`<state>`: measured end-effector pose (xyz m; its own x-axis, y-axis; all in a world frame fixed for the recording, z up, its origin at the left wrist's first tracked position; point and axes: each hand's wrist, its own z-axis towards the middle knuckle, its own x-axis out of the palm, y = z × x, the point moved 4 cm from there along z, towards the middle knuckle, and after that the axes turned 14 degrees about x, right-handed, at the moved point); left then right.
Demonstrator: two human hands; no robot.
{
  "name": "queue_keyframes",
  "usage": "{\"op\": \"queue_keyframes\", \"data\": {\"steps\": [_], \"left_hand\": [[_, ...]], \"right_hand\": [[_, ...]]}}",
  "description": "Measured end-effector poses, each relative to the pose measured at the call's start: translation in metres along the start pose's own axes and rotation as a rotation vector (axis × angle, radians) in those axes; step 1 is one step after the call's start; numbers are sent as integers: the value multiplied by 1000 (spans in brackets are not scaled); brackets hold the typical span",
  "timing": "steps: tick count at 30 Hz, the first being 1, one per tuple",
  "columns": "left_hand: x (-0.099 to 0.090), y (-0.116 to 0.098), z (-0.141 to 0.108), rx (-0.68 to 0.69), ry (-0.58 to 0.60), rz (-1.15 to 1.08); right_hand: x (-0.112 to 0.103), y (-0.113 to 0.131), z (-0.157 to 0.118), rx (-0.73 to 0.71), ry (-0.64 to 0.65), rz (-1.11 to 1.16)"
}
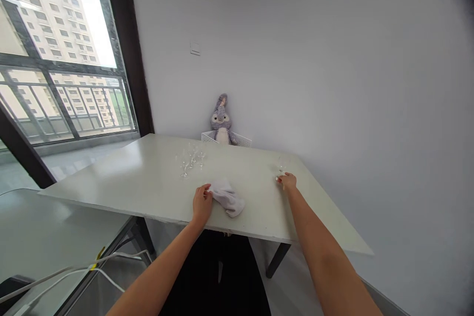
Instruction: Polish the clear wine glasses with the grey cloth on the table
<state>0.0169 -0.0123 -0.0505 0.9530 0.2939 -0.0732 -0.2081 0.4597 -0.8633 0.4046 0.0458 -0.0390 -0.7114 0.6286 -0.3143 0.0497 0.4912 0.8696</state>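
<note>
On the white table, a crumpled pale cloth lies near the front edge. My left hand is at its left end, fingers curled and pinching the cloth's corner. Farther right, my right hand reaches out with its fingers closed low on a clear stemmed glass. The glass stands upright at the right side of the table, its foot partly hidden by the fingers. Several more clear stemmed glasses stand in a group left of centre, beyond my left hand.
A grey plush toy sits in a white basket against the wall at the table's far edge. At the lower left is a second table with white cables. A large window fills the upper left.
</note>
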Motion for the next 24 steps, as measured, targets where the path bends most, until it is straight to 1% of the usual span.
{"op": "queue_keyframes", "data": {"steps": [2, 4, 6, 8, 10, 12, 14, 16, 18, 19, 20, 21, 24], "left_hand": [[-8, 10, 8, -76, -121, -66], [-17, 22, 23, -160, -245, -148], [-26, 34, 43, -248, -354, -250], [-32, 44, 65, -345, -426, -378], [-33, 52, 84, -446, -447, -519], [-30, 58, 97, -529, -436, -650], [-28, 60, 105, -583, -417, -761], [-26, 58, 110, -600, -399, -855], [-26, 54, 114, -589, -382, -931], [-26, 52, 115, -577, -374, -960], [-27, 49, 115, -566, -364, -984], [-27, 47, 114, -554, -354, -1000], [-21, 39, 104, -525, -295, -1024]], "right_hand": [[1, -2, -8, -20, 0, -5], [9, -5, -23, -73, 33, -28], [26, -8, -46, -165, 113, -71], [49, -12, -75, -302, 226, -129], [76, -16, -110, -469, 341, -194], [100, -23, -145, -617, 446, -260], [118, -33, -175, -728, 506, -349], [130, -43, -197, -872, 455, -523], [136, -51, -209, -997, 357, -698], [138, -54, -211, -1023, 324, -752], [139, -56, -211, -1010, 314, -757], [138, -57, -208, -963, 316, -709], [131, -55, -190, -752, 287, -400]]}}
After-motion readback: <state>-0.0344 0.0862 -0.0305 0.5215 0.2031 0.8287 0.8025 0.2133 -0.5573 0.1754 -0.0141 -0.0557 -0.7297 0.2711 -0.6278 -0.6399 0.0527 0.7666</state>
